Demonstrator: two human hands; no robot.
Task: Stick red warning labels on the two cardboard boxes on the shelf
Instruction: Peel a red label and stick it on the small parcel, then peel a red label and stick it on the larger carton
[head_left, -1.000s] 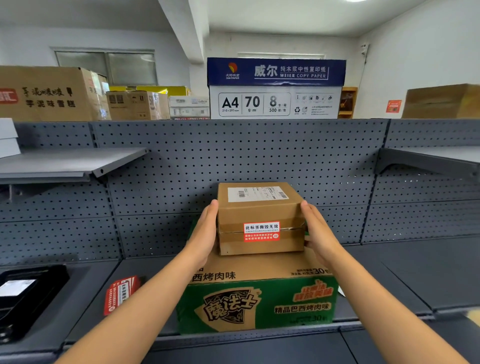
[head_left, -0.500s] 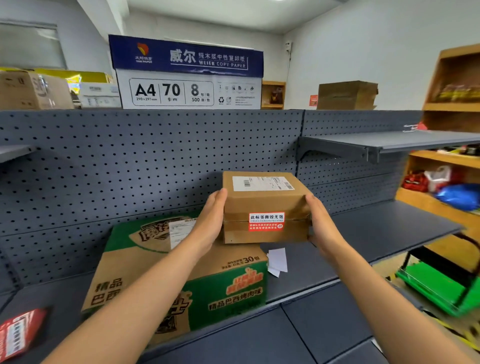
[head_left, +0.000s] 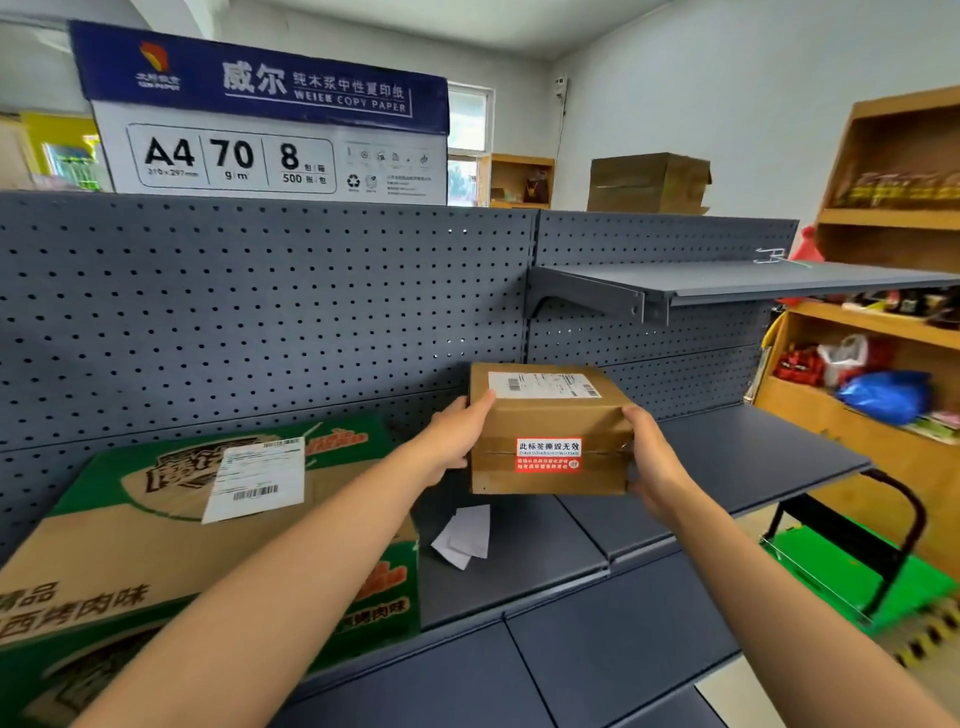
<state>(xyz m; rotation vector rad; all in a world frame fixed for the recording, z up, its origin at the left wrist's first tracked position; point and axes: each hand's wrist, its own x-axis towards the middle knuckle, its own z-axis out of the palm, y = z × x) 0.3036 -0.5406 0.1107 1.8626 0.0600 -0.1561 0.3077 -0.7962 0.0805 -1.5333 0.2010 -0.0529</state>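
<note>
Location type: a retail shop or its stock area. Indicators: grey metal shelving (head_left: 727, 467) with perforated back panels (head_left: 260, 312) and a bracket-mounted upper shelf board (head_left: 779, 280); a case of A4 copy paper (head_left: 260, 130) standing above the back panels; a green printed goods carton (head_left: 130, 545) and a small brown carton (head_left: 545, 415), both bearing shipping labels; wooden racks (head_left: 893, 218) at right holding packaged goods and bags; a green platform trolley (head_left: 841, 571) parked on the floor beside the shelving.
</note>
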